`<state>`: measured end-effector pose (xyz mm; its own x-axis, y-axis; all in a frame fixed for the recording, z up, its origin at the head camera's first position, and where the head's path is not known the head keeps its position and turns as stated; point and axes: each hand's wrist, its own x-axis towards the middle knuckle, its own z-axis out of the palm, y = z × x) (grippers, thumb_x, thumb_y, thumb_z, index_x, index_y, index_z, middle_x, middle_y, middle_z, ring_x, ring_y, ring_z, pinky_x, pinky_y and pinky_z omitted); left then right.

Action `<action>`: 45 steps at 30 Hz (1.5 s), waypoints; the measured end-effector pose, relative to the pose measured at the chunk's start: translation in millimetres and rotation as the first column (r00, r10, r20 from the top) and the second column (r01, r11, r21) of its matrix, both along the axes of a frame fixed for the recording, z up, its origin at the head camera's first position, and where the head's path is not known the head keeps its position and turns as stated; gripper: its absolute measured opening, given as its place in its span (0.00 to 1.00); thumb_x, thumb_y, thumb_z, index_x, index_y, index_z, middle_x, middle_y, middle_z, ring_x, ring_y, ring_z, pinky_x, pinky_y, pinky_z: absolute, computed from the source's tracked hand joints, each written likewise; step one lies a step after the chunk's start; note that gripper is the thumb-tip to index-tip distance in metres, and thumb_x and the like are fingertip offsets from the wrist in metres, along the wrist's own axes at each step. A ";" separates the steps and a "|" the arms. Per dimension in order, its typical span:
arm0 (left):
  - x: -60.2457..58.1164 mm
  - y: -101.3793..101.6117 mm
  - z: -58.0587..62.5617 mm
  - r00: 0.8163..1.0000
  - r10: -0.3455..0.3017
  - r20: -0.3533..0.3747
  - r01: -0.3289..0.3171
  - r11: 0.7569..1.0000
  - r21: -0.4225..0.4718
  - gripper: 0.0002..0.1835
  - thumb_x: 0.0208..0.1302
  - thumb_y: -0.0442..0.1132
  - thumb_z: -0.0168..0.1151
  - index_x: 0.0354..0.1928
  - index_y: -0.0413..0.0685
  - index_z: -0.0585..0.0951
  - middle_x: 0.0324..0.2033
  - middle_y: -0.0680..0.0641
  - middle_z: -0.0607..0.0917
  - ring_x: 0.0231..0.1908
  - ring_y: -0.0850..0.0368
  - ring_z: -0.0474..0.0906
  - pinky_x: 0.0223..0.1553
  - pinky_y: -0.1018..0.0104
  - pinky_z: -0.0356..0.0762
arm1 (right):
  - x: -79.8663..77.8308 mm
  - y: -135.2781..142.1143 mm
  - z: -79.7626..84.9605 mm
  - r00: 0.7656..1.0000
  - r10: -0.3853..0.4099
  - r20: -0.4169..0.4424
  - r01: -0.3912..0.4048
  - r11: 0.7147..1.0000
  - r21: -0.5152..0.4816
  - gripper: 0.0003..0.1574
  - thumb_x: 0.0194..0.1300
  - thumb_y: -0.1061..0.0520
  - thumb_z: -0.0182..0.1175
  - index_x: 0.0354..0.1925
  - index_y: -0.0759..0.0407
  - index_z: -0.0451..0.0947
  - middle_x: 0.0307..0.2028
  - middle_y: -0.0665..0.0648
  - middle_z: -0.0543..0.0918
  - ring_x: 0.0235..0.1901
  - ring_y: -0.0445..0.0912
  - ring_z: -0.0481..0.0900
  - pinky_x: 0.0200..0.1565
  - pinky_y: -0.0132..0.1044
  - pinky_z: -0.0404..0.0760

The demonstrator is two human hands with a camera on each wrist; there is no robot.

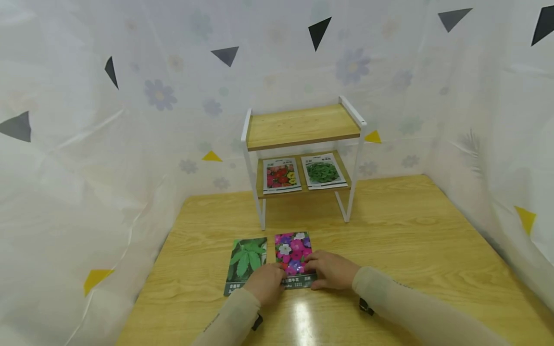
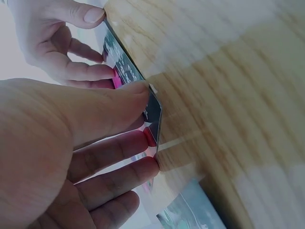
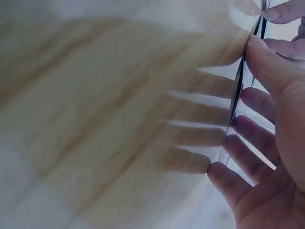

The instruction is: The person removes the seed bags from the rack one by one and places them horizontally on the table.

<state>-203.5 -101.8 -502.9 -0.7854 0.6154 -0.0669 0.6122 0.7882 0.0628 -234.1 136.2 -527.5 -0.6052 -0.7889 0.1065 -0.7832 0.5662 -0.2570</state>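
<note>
A seed packet with pink, purple and white flowers (image 1: 295, 254) lies face up on the wooden table, with a dark band at its near end. My left hand (image 1: 267, 283) holds its near left corner. In the left wrist view, the thumb (image 2: 136, 93) is at the near edge, the fingertips are along the side, and the corner bends slightly. On the packet's right side, my right hand (image 1: 333, 270) holds the near corner between thumb (image 3: 259, 52) and fingers. A green-leaf seed packet (image 1: 245, 259) lies just left of my left hand, its lower right corner hidden.
Behind the packets stands a two-tier shelf (image 1: 303, 126) with white metal legs. On its lower board lie a packet with red and yellow flowers (image 1: 282, 176) and a packet with green leaves (image 1: 323, 171). Patterned sheeting (image 1: 277, 62) encloses the table (image 1: 411, 226) at the back and sides.
</note>
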 end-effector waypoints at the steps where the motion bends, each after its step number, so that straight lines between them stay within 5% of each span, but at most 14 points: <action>1: -0.3 0.0 -0.5 1.000 0.004 0.001 -0.004 1.000 0.000 0.11 0.53 0.44 0.67 0.39 0.50 0.84 0.47 0.49 0.80 0.43 0.54 0.78 0.46 0.63 0.76 | -0.2 -0.1 -0.1 1.000 -0.003 0.010 0.003 1.000 -0.004 0.32 0.53 0.36 0.62 0.51 0.51 0.77 0.54 0.54 0.73 0.53 0.48 0.71 0.54 0.42 0.72; 19: -4.5 0.3 -1.0 1.000 -0.006 0.010 0.006 1.000 0.001 0.10 0.52 0.43 0.67 0.38 0.52 0.84 0.47 0.50 0.80 0.44 0.55 0.77 0.46 0.63 0.76 | -5.8 -1.4 -2.3 0.996 -0.058 0.066 0.060 0.998 -0.027 0.35 0.48 0.32 0.63 0.50 0.49 0.77 0.52 0.48 0.73 0.52 0.46 0.71 0.53 0.43 0.72; 25: -6.7 -2.9 -0.2 1.000 -0.007 0.020 0.007 0.999 0.045 0.09 0.52 0.41 0.67 0.36 0.51 0.83 0.40 0.52 0.79 0.37 0.59 0.77 0.40 0.66 0.77 | -6.4 -3.3 2.2 0.991 -0.092 0.095 0.094 0.996 -0.011 0.35 0.47 0.34 0.65 0.50 0.48 0.76 0.52 0.48 0.72 0.51 0.46 0.71 0.53 0.43 0.72; 37: -5.4 -6.9 -0.6 1.000 0.013 0.023 -0.014 0.999 0.047 0.09 0.52 0.43 0.68 0.36 0.51 0.83 0.35 0.55 0.78 0.34 0.61 0.75 0.38 0.68 0.76 | -4.4 -2.7 -3.2 0.989 -0.087 0.118 0.089 0.996 -0.016 0.36 0.49 0.32 0.62 0.53 0.47 0.74 0.58 0.53 0.68 0.56 0.51 0.67 0.54 0.46 0.70; 45: 0.1 -7.7 -0.8 1.000 0.012 0.004 -0.013 0.997 0.080 0.15 0.50 0.44 0.69 0.40 0.49 0.82 0.38 0.51 0.79 0.37 0.59 0.76 0.40 0.66 0.77 | 2.2 -1.5 -3.1 0.988 -0.067 0.138 0.077 0.995 -0.065 0.31 0.53 0.39 0.65 0.53 0.51 0.75 0.60 0.57 0.65 0.57 0.52 0.65 0.56 0.47 0.68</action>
<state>-203.4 -109.5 -503.7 -0.7929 0.6091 -0.0207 0.6021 0.7881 0.1278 -232.0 134.7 -530.6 -0.6728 -0.7362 0.0732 -0.6963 0.5967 -0.3988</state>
